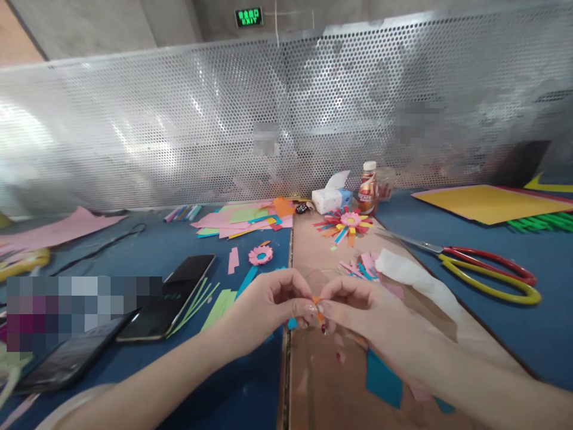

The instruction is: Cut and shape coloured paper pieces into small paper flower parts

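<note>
Both hands meet at the centre over the brown board (331, 388). My left hand (273, 304) pinches a small orange paper piece (319, 303) from the left. On its right side, my right hand (367, 304) closes its fingertips on the same piece. Just beyond the hands lie pink and blue paper strips (367, 263). A pink paper flower with a blue centre (260, 255) is behind my left hand. Farther back sits a multicoloured paper flower (349, 222). Blue paper (384, 379) lies below my right wrist.
Red-and-yellow scissors (492, 269) and white tissue (421, 283) lie right. A tissue pack (331, 200), bottle (367, 188) and coloured sheets (246, 218) are at the back. Phones (168, 298) and green strips (197, 307) lie left. A perforated metal panel (179, 125) stands behind.
</note>
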`<state>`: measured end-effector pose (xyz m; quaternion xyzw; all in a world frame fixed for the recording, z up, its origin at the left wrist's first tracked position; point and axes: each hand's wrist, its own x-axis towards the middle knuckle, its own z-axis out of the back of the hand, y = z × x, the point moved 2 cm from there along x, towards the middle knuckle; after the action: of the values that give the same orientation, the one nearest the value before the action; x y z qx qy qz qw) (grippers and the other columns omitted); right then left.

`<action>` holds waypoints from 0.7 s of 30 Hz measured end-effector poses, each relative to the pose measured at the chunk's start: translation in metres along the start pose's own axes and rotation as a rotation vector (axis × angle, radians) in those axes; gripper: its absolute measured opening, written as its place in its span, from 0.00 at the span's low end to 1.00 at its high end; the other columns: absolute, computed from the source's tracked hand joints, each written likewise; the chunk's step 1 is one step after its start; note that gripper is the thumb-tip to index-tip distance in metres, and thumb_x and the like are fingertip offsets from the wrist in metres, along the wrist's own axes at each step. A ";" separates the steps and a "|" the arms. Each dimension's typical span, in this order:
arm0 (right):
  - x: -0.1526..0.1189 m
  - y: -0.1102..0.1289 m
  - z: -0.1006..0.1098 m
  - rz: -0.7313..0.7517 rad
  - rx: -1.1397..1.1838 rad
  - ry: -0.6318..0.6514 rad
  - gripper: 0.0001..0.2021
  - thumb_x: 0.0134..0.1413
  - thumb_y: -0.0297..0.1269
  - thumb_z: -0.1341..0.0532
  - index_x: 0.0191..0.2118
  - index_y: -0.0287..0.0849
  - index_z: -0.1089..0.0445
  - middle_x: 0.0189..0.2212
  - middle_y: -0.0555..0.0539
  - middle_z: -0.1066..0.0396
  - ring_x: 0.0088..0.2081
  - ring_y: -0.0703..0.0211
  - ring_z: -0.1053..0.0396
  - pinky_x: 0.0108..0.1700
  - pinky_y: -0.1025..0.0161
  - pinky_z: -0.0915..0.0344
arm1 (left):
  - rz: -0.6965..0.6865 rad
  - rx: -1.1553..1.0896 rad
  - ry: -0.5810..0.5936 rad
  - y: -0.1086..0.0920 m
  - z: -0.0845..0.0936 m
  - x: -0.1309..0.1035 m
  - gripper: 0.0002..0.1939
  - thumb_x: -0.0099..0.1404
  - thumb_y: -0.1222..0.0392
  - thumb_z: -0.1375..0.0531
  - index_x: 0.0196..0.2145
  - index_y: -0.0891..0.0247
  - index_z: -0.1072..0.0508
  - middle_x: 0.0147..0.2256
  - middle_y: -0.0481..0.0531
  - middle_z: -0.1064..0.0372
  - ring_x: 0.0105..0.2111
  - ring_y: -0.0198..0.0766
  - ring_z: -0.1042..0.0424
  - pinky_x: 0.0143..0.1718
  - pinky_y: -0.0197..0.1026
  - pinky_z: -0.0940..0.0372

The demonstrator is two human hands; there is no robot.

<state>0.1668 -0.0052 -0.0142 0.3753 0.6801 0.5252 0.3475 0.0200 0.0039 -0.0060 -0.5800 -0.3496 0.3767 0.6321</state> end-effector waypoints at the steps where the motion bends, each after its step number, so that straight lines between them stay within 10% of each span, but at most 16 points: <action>1: 0.000 0.000 0.001 0.006 0.002 0.000 0.07 0.45 0.36 0.39 0.26 0.39 0.38 0.18 0.56 0.36 0.15 0.73 0.39 0.18 0.72 0.34 | -0.002 0.004 0.015 0.000 -0.001 0.000 0.05 0.55 0.65 0.42 0.25 0.65 0.37 0.22 0.45 0.33 0.24 0.29 0.34 0.27 0.32 0.40; 21: 0.001 0.003 0.004 0.031 -0.086 0.061 0.07 0.50 0.37 0.43 0.26 0.39 0.38 0.23 0.52 0.34 0.21 0.69 0.36 0.18 0.72 0.35 | -0.112 0.159 0.108 -0.006 -0.007 -0.008 0.06 0.64 0.62 0.52 0.31 0.64 0.38 0.28 0.46 0.35 0.29 0.29 0.35 0.34 0.34 0.40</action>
<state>0.1705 -0.0022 -0.0121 0.3544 0.6614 0.5703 0.3342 0.0223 -0.0068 -0.0009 -0.5272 -0.3156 0.3356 0.7140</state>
